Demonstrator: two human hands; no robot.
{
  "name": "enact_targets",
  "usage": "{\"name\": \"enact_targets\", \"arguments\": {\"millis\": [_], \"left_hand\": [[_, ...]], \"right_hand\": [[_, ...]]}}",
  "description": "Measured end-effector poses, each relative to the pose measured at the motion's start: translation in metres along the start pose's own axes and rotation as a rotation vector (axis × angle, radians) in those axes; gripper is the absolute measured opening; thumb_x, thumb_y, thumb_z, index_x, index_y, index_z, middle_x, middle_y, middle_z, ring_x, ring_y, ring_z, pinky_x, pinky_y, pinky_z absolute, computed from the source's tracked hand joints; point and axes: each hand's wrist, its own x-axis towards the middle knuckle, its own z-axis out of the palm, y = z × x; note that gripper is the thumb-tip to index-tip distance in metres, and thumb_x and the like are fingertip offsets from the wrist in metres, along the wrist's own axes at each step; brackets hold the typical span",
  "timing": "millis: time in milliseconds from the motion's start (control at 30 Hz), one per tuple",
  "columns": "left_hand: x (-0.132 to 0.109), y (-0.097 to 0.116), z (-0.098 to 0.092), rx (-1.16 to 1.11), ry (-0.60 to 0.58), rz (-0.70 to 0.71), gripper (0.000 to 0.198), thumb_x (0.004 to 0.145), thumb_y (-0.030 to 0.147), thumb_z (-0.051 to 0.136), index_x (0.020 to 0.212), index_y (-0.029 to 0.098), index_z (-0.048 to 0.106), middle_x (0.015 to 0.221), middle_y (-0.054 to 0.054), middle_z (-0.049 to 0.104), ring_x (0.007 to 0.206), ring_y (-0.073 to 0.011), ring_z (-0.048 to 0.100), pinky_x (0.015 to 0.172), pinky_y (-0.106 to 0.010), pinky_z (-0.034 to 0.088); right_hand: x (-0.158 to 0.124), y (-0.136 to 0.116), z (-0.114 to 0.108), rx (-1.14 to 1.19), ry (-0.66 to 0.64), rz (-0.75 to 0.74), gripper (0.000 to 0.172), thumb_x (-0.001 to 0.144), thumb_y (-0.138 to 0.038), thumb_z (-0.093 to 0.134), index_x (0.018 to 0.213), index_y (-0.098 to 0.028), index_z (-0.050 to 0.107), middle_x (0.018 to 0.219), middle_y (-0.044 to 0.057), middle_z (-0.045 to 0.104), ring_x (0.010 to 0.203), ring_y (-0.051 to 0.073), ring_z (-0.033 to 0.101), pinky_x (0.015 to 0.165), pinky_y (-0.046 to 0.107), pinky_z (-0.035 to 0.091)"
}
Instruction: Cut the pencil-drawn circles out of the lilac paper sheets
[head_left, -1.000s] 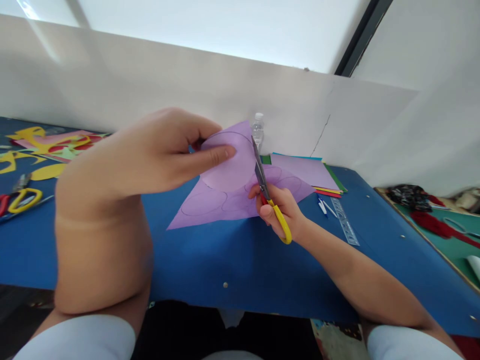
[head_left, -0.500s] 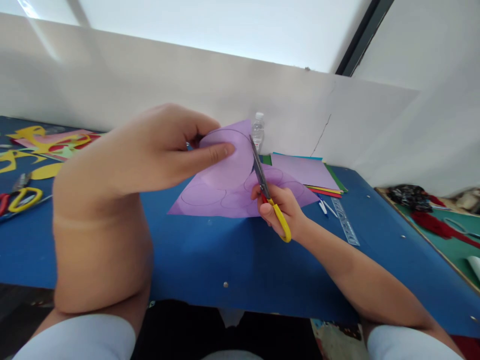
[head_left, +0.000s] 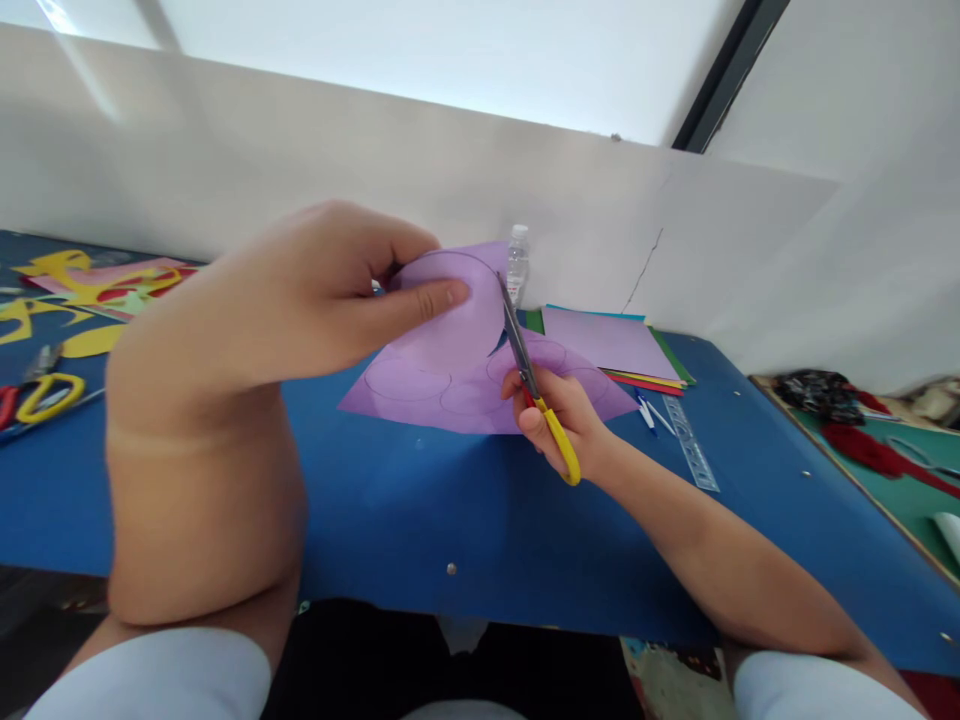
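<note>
Purple sheet, pencilled with outlines: left corner raised and shifted far; right corner lowered, now just beside the pens. Upper tip: slid right, now overlapping the left edge of the bottle. Cut curve: edge shifted left, a blue gap now plainer beside the blades. Left hand: moved slightly left, thumb higher. Scissors: tip slightly further left. Paper stack: more of its red near edge exposed.
</note>
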Motion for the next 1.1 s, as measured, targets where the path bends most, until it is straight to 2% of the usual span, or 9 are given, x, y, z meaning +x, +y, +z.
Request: {"name": "enact_targets", "arguments": {"millis": [233,500,700,967,1100], "left_hand": [[0.0014,-0.0051,0.0034,-0.076,0.0,0.11,0.054,0.107,0.057,0.056,0.073,0.017,0.067,0.055,0.007,0.042,0.053,-0.0055,0.036,0.055,-0.025,0.026],[0.0016,-0.0038,0.0012,-0.109,-0.046,0.021,0.053,0.103,0.061,0.058,0.079,0.016,0.074,0.056,0.007,0.046,0.051,-0.0073,0.04,0.05,-0.024,0.028],[0.0017,0.0016,0.0016,-0.064,0.012,-0.05,0.056,0.104,0.063,0.057,0.076,0.016,0.071,0.056,0.006,0.05,0.053,-0.0066,0.042,0.054,-0.025,0.029],[0.0012,0.0004,-0.0002,-0.056,-0.001,-0.053,0.058,0.106,0.062,0.059,0.075,0.014,0.069,0.055,0.009,0.048,0.053,-0.0029,0.04,0.058,-0.023,0.027],[0.0017,-0.0002,0.0004,-0.053,0.002,-0.038,0.058,0.106,0.064,0.057,0.078,0.014,0.071,0.057,0.009,0.049,0.054,-0.0041,0.043,0.059,-0.024,0.027]], "right_hand": [[-0.0001,-0.0014,-0.0013,-0.006,-0.028,-0.034,0.064,0.108,-0.085,0.057,0.116,-0.021,0.062,0.069,-0.007,0.052,0.054,0.013,0.046,0.054,0.03,0.039],[0.001,0.0033,-0.0005,-0.013,0.003,-0.002,0.069,0.102,-0.091,0.062,0.108,-0.022,0.064,0.066,-0.007,0.053,0.052,0.013,0.047,0.055,0.031,0.041],[0.0005,0.0024,-0.0002,-0.023,0.018,0.003,0.069,0.101,-0.092,0.062,0.105,-0.022,0.064,0.065,-0.007,0.053,0.054,0.014,0.05,0.056,0.03,0.043],[-0.0014,0.0051,0.0028,-0.003,0.039,-0.004,0.068,0.102,-0.089,0.063,0.104,-0.021,0.064,0.068,-0.004,0.057,0.056,0.014,0.052,0.053,0.029,0.042],[-0.0015,0.0056,0.004,-0.01,0.056,-0.01,0.068,0.103,-0.089,0.062,0.105,-0.022,0.064,0.068,-0.004,0.057,0.055,0.014,0.052,0.053,0.03,0.042]]}}
